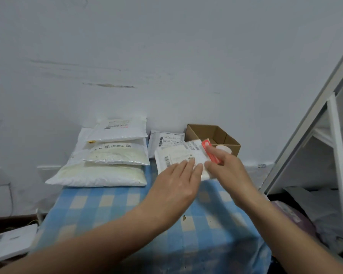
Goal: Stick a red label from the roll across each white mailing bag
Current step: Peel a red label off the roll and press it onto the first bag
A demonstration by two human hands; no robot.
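Both forearms are reaching over the checked cloth [111,206]: the left hand [178,180] is lying flat, fingers spread, on a white mailing bag [178,155], while the right hand [226,167] is pinching a red label [209,153] at its edge. The stacked bags [111,153] seem unlabelled; blur is hiding the roll.

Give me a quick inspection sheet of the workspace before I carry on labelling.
Surface: blue checked tablecloth, bare in front.
Job's things: red label at the right edge of the small white bag; another bag behind it; stack of white bags at left; roll in the cardboard box.
Clutter: small dark scrap on the cloth.
Grippers: left hand flat on the small bag; right hand pinching the label.
Cables: thin cord on the wall, low left.
Surroundings: scuffed wall, white shelving at right.
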